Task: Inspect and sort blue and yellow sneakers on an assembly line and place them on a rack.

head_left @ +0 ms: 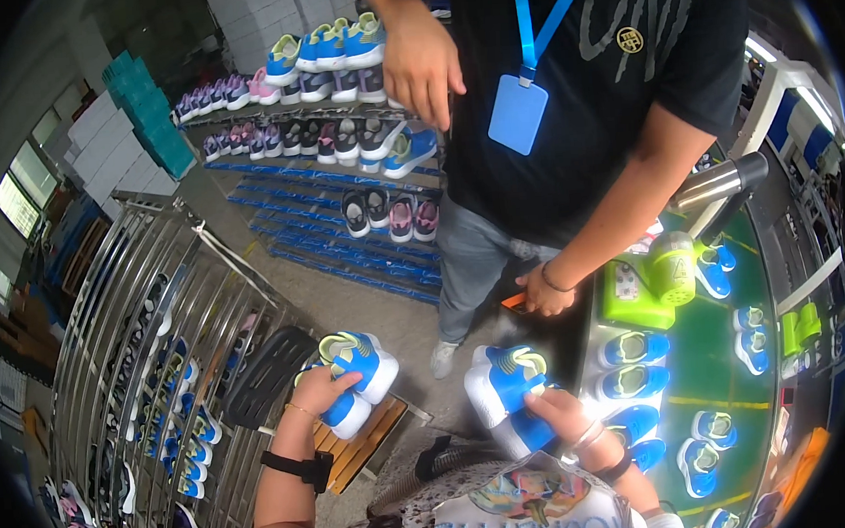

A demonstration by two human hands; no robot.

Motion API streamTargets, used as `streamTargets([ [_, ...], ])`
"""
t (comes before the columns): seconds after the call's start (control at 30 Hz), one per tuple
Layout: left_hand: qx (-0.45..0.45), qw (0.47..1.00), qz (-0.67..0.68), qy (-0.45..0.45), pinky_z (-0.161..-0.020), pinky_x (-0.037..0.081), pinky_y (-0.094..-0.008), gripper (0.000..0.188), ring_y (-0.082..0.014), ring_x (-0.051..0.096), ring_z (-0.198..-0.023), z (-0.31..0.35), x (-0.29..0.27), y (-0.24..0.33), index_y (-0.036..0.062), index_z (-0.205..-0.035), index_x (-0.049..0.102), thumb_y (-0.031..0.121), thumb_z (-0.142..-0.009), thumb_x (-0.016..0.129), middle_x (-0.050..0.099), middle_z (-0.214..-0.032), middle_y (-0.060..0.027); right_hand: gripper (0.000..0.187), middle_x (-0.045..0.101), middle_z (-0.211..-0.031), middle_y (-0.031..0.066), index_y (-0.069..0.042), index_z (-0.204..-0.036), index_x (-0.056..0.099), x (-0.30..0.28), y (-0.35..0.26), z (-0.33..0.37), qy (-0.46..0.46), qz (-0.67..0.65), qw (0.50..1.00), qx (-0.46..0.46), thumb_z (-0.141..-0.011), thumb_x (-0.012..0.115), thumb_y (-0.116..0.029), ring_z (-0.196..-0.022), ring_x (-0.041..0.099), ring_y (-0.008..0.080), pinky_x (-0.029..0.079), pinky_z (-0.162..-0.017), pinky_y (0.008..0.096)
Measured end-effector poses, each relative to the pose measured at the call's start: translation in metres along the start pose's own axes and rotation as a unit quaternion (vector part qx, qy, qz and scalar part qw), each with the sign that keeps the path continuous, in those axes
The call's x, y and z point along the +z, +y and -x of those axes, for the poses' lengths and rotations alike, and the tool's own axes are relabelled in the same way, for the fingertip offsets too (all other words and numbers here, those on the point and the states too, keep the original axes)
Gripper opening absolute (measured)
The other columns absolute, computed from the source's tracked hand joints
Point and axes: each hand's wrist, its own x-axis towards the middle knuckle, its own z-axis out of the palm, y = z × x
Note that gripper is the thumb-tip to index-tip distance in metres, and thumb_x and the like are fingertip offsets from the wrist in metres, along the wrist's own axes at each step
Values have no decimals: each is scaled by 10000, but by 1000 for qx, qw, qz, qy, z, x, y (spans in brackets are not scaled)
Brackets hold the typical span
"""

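Note:
My left hand (318, 390) is closed on a pair of small blue sneakers (369, 366) with white soles and yellow-green linings. The thumb lies over the upper shoe, and the second shoe hangs just below it. On the other side, my right hand (557, 414) grips another pair of blue sneakers (498, 387) of the same look, its fingers partly hidden behind them. Both pairs are held in the air in front of my body, apart from each other. Several matching blue sneakers (633, 383) stand on the bench edge beside my right hand.
A person in a black shirt (586, 89) stands opposite, one hand by the bench. A lime-green machine (648, 284) stands by the green conveyor belt (717, 338), which carries more sneakers. A metal shoe rack (106, 312), black seat (270, 375) and blue-shelved rack (334, 245) stand left and ahead.

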Motion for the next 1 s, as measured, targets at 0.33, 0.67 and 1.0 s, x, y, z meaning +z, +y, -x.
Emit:
streamTargets([
  [0.33, 59, 998, 10, -29, -679, 487, -336, 512, -252, 629, -733, -40, 4, 30, 25, -876, 648, 517, -746, 588, 643, -776, -145, 327, 573, -768, -16, -11, -972, 607, -29, 1, -31, -16, -9, 1000, 13, -855, 569, -314, -751, 491, 47, 418, -683, 218],
  [0.67, 120, 985, -111, -53, -724, 467, -352, 597, -303, 610, -803, -137, -27, 23, 30, -921, 637, 554, -637, 665, 626, -888, -187, 402, 627, -714, 93, -5, -859, 643, -31, -3, -99, -33, 264, 964, -7, -761, 637, -395, -662, 579, 129, 450, -613, 267],
  [1.0, -41, 958, -283, 14, -849, 388, -461, 631, -269, 566, -997, -376, -109, -72, 126, -985, 637, 614, -587, 662, 612, -1032, -122, 453, 598, -644, 134, -114, -868, 652, 59, -68, -327, -158, 396, 879, -215, -702, 614, -534, -643, 603, 304, 464, -599, 377],
])
